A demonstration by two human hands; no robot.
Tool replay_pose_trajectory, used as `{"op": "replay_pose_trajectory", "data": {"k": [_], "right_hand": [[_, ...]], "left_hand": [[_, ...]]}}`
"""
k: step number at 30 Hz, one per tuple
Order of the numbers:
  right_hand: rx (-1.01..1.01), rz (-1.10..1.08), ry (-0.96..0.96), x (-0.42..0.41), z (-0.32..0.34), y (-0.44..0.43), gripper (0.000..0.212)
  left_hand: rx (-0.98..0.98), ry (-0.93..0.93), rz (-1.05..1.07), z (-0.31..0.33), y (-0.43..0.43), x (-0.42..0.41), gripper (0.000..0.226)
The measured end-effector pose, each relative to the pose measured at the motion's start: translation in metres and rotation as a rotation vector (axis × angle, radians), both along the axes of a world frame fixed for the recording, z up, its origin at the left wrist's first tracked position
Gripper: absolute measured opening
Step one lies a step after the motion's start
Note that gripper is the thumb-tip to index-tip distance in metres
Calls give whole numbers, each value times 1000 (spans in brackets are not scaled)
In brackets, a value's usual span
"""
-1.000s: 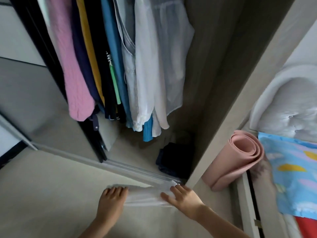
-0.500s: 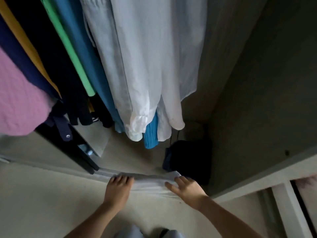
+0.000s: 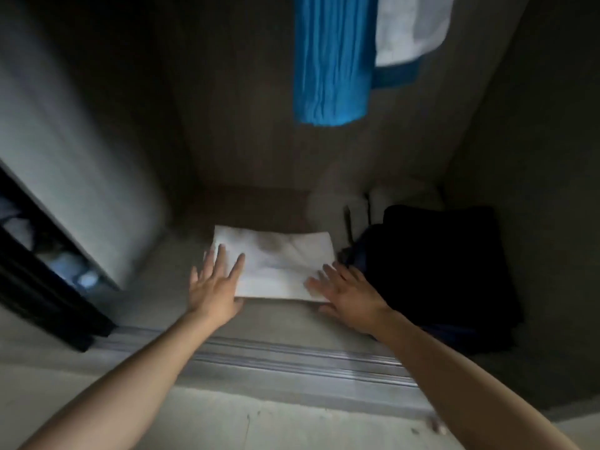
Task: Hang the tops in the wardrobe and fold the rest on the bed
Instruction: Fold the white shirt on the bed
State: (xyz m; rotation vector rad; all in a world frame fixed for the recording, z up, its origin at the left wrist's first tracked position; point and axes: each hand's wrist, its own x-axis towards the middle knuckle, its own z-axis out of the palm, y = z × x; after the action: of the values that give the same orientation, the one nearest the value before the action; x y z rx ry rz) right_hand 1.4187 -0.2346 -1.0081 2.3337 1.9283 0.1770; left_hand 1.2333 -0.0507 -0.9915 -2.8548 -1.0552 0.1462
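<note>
Left hand point(image 3: 214, 287) flat, fingers straight, pressing 8 o'clock corner of folded white garment point(image 3: 279, 264) on wardrobe floor point(image 3: 276, 319). Right hand point(image 3: 347, 293) flat, fingers spread, on 4 o'clock corner. Dark folded pile point(image 3: 438, 271) just beside, 3 o'clock. Blue top point(image 3: 331, 60), white top point(image 3: 412, 27) hang at 12-1 o'clock.

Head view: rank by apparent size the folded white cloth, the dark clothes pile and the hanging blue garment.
1. dark clothes pile
2. hanging blue garment and folded white cloth: alike, blue one cropped, unranked.
</note>
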Motion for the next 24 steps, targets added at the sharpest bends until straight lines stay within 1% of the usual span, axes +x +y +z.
{"op": "replay_pose_trajectory", "data": {"k": [1, 2, 3, 4, 5, 6, 7, 8, 9, 11, 13, 14, 17, 21, 24], "right_hand": [[-104, -60, 51, -5, -21, 0, 59], [-176, -107, 79, -7, -33, -3, 69], [-233, -115, 90, -9, -43, -5, 80], [-300, -102, 77, -12, -50, -7, 85], [-296, -74, 40, -12, -54, -9, 83], [-296, -73, 29, -9, -62, -12, 74], [-343, -89, 21, -10, -64, -8, 65], [-335, -106, 21, -11, -66, -4, 62], [-321, -100, 50, -12, -62, 2, 66], [-296, -88, 115, -12, -69, 19, 84], [-452, -182, 260, -13, -70, 31, 89], [-469, -216, 284, -12, -71, 36, 90], [-475, -265, 288, 2, -76, 54, 78], [-497, -329, 293, 52, -66, 90, 70], [-510, -377, 293, 84, -63, 108, 66]], "left_hand": [[-67, 108, 27, -25, 4, -5, 86], [-121, 181, 42, -42, 7, -10, 88], [-155, 188, 51, -57, 10, -16, 86], [-196, 176, 63, -72, 12, -22, 81], [-228, 148, 73, -82, 13, -28, 76], [-253, 139, 71, -90, 11, -30, 71], [-259, 134, 60, -99, 11, -32, 68], [-244, 125, 44, -103, 11, -32, 66], [-227, 116, 20, -104, 11, -32, 67], [-238, 114, -15, -108, 20, -31, 69], [-258, 138, -34, -109, 29, -28, 71], [-267, 143, -37, -109, 32, -26, 72], [-297, 149, -38, -108, 48, -5, 72], [-370, 104, -46, -104, 81, 51, 69], [-361, 104, -71, -104, 101, 91, 69]]}}
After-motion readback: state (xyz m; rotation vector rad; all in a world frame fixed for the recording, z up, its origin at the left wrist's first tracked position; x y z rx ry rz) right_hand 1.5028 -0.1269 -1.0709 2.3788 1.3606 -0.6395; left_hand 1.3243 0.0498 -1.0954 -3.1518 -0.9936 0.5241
